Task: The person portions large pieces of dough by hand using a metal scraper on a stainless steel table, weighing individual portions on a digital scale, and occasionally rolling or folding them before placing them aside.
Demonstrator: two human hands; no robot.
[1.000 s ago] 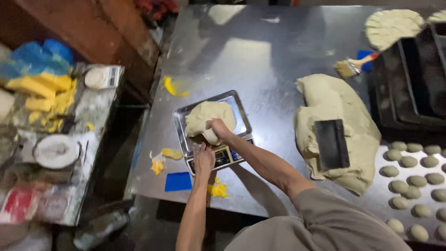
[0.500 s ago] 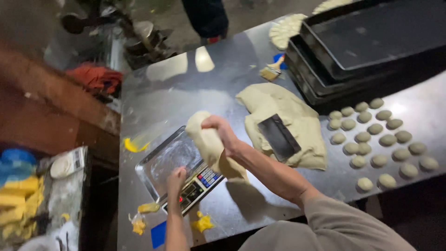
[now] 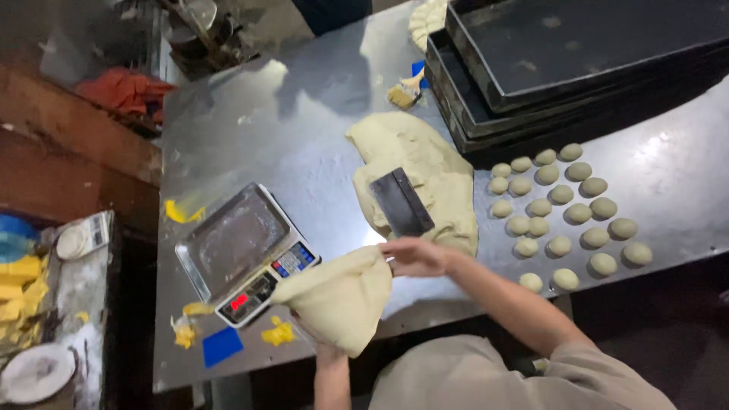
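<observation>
Head view: both hands' fingers closed on a dough piece [image 3: 338,298], left hand [image 3: 323,345] beneath, right hand [image 3: 414,257] atop.

Dim overhead light, glare, soft blur

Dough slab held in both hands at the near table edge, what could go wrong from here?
1. The pale dough slab hangs stretched between the left hand underneath and the right hand at its top edge; it may tear or sag further.
2. It hangs at the steel table's near edge, so a slip could drop it off the table.
3. It hangs close to the digital scale's keypad and could smear it.
</observation>
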